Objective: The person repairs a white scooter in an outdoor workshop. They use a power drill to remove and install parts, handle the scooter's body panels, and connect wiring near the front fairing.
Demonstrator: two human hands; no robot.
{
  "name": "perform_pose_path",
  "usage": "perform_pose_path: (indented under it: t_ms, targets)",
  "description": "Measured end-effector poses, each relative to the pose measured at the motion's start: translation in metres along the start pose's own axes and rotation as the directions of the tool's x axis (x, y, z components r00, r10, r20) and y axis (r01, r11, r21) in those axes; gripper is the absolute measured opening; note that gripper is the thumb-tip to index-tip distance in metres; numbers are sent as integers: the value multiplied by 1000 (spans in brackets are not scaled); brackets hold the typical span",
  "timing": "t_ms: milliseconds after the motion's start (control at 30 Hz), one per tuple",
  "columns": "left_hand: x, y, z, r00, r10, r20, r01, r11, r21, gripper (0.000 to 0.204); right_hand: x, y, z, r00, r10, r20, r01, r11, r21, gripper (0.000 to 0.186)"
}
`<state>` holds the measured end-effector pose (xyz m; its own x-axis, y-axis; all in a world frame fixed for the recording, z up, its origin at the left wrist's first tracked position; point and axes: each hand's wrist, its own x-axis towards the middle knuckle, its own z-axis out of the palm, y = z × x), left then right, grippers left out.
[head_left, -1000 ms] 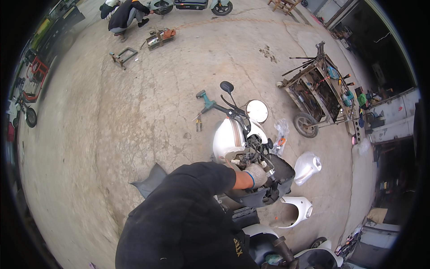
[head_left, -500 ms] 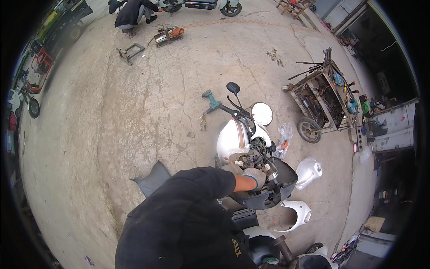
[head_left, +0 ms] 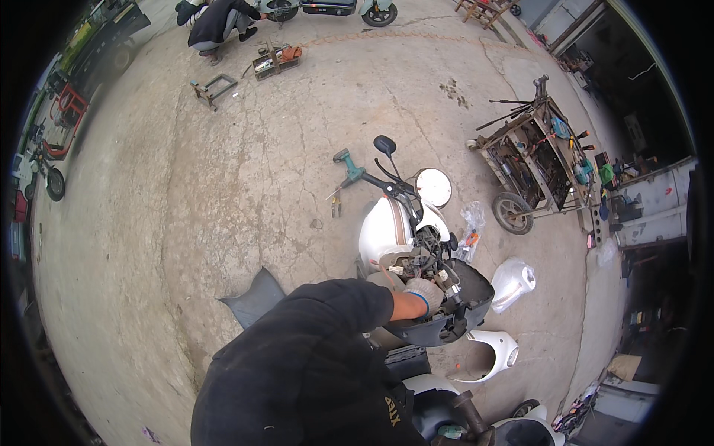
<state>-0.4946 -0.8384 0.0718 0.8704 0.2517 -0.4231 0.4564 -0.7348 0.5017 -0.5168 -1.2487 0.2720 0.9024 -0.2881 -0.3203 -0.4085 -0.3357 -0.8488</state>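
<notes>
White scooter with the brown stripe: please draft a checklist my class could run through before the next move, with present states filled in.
1. Pale knitted glove on the left hand: ok.
2. Left fingertips in sight: not ok, hidden among the parts of the white, brown-striped scooter.
3. Right hand's position: cannot tell, out of view.
4. Teal-and-black cordless drill out of hand: ok.
5. Yellow-and-black pliers lying on the grey concrete floor: ok.
</notes>
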Motion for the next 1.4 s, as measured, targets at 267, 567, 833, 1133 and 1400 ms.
perform_pose_path:
  t_ms: [267,567,833,1133,1400]
  targets:
    - [7,-1,14,999,-2,-45,1,1000,-15,26,-5,-5,2,1000,-16,-9,16,1000,7,39]
    - [20,3,35,988,-11,-153,1,998,-63,25,-6,-26,14,944,-207,255,223,974,-31,36]
    - [-4,-5,29,970,-9,-241,-32,986,-164,23,-13,-95,93,945,-201,259,247,956,-159,40]
    - [-32,-13,16,943,66,-326,-118,982,-145,22,-24,-85,109,921,-247,301,286,954,-92,40]
    - [-26,-17,19,942,116,-315,-148,986,-78,21,-40,-9,65,990,-132,-44,138,979,149,34]
